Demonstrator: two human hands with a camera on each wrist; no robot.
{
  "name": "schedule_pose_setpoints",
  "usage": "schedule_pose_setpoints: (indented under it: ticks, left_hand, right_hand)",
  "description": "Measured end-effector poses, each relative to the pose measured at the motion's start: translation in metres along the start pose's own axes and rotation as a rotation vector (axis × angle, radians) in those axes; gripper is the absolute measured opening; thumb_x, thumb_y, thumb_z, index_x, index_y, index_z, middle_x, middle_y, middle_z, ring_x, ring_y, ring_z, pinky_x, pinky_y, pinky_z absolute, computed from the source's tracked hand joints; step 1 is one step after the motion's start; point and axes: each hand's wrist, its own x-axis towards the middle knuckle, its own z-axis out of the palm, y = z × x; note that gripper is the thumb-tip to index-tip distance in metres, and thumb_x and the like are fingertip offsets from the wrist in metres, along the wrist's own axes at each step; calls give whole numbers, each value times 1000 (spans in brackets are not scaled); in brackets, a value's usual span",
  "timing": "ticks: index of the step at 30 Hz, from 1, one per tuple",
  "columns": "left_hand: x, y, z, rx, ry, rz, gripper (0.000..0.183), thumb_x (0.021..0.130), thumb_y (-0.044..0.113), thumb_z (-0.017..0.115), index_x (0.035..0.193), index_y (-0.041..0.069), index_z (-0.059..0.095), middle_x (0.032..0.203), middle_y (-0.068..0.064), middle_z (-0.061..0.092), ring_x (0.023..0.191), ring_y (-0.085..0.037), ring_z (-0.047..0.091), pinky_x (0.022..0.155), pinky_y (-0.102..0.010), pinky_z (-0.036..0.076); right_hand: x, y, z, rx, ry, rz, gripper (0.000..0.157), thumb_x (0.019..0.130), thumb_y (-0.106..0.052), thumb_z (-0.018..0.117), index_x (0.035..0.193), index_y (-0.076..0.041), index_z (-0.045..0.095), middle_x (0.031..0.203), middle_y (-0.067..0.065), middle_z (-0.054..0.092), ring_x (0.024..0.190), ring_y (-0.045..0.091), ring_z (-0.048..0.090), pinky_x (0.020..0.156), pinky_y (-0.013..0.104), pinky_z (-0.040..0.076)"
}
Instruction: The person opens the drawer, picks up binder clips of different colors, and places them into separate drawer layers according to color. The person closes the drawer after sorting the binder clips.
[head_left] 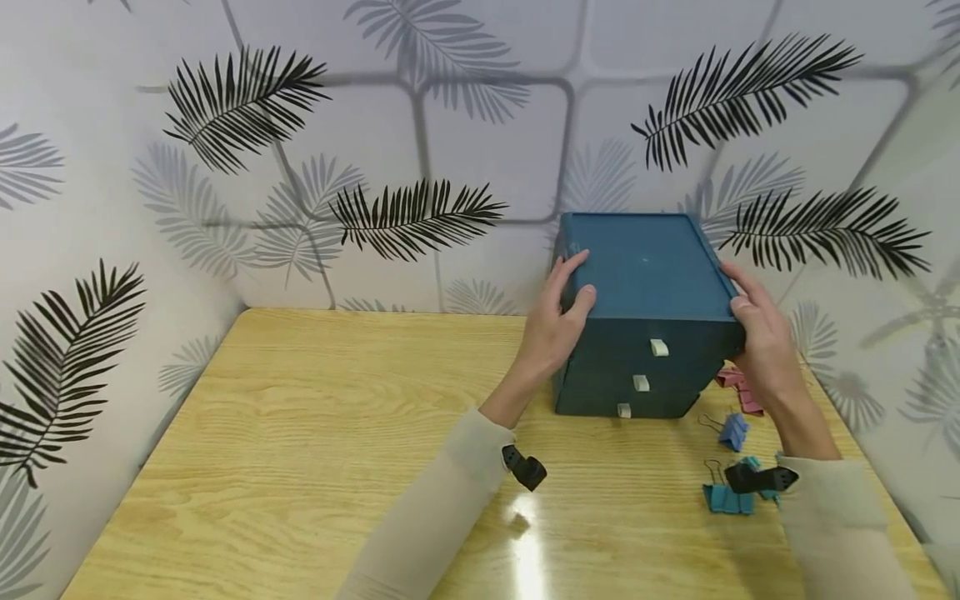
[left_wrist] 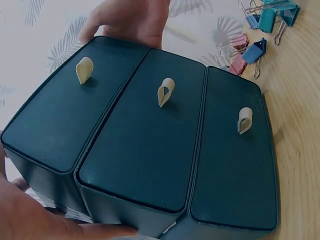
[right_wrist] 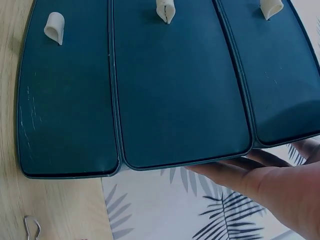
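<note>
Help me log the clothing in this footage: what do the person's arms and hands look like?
Both arms wear long, plain cream sleeves: left sleeve, right sleeve. Each cuff carries a small black device, the left device and the right device. The left hand and right hand are bare, with no gloves or rings visible.

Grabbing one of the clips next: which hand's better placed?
Right, likely. The right hand is on the right side of the drawer box, nearer the clips; the left hand is on its left side. Either would have to let go first.
</note>
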Motion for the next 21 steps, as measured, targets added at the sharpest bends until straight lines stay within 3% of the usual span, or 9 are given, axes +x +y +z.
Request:
schedule_pose_setpoints:
  ticks: [8,10,11,12,15,18,19,20,21]
  left_hand:
    - [-5,-5,-21,-1,-5,-8,51,107,37,45,158,30,43,170,-3,20,149,-17,33,110,-46,41]
    - [-8,-7,-27,-2,-16,-1,51,108,37,45,158,30,42,171,-4,19,126,-20,55,93,-41,46]
    - [-9,-8,-30,-5,-20,5,50,108,37,44,158,30,42,171,-5,18,108,-22,59,84,-39,46]
    - [-11,-9,-33,-7,-22,14,50,109,36,44,158,30,42,171,-6,18,90,-23,56,76,-38,43]
    - [-14,-11,-44,-23,-27,37,50,110,34,44,159,27,41,171,-7,17,68,-23,37,68,-36,36]
    - [-18,-12,-55,-61,-40,39,50,111,33,43,160,27,38,170,0,19,106,-15,59,93,-35,46]
    - [-19,-12,-59,-73,-45,34,50,111,33,43,161,27,37,170,2,19,126,-14,54,104,-37,43]
    - [-20,-13,-64,-82,-48,31,51,111,33,43,161,27,37,170,4,20,134,-17,51,110,-39,41]
    - [-22,-13,-68,-88,-51,23,51,111,33,42,161,28,36,169,7,20,146,-17,38,117,-41,34]
  right_hand:
    - [-3,-1,20,-82,27,31,52,112,-27,37,163,-25,32,165,24,19,140,41,34,98,52,45]
    - [-4,0,25,-90,32,41,51,112,-27,36,163,-27,32,165,23,20,139,41,35,99,58,43]
    - [-4,0,28,-93,34,42,51,112,-27,36,163,-28,32,165,23,21,139,41,35,101,60,42]
    - [-5,1,31,-88,33,42,51,112,-27,36,163,-28,32,165,23,20,141,42,33,103,66,38]
    - [-5,1,41,-63,23,35,52,112,-27,37,163,-28,32,168,19,17,146,46,26,105,79,24]
    - [-5,-1,52,-45,11,18,52,112,-27,39,163,-26,32,169,16,17,148,47,23,106,77,27]
    - [-5,-1,56,-40,6,15,52,112,-27,40,163,-26,32,169,14,17,149,47,23,107,76,28]
    - [-6,-2,60,-36,0,11,52,112,-27,40,163,-26,32,169,13,17,149,47,24,107,75,29]
    - [-6,-2,64,-34,-3,9,52,112,-27,40,163,-26,33,169,13,18,148,46,26,107,73,32]
